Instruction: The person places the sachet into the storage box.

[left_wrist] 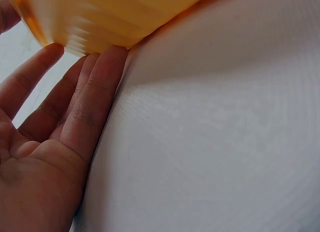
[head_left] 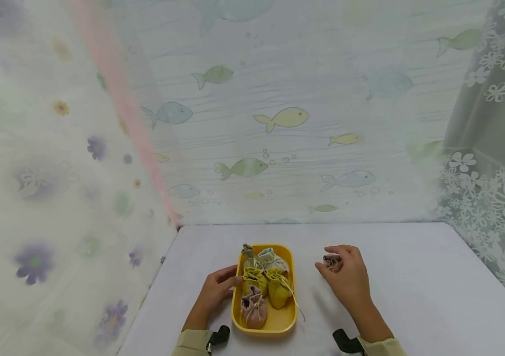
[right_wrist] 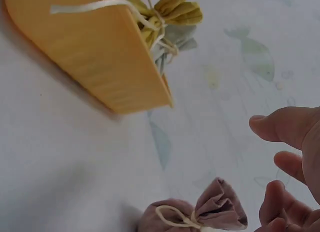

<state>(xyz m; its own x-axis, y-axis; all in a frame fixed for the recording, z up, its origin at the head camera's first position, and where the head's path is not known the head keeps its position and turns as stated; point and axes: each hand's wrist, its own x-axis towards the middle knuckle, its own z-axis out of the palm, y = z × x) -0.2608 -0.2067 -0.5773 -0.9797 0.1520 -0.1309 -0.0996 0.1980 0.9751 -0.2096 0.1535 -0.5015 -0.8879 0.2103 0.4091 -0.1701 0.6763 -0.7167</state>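
A yellow tray (head_left: 274, 324) stands on the white table, holding several small drawstring pouches. My left hand (head_left: 214, 291) is at its left side; in the left wrist view, fairly straight fingers (left_wrist: 95, 86) touch the outer wall, and the thumb lies near the rim. To the right of the tray is a mauve drawstring pouch (right_wrist: 170, 215) with a cream cord. Around it, my right hand (head_left: 351, 274) has its thumb and fingers spread. The right wrist view shows a gap between those fingers (right_wrist: 272, 199) and the pouch, which appears to rest on the table.
Inside the tray are yellow-green pouches (head_left: 279, 291), a pinkish pouch (head_left: 254, 311) in front, and pale ones (head_left: 269, 258) behind. A white cord hangs over the tray's right rim. Fish-patterned cloth (head_left: 288, 148) hangs behind the table (head_left: 426, 287), with flowered curtains on both sides.
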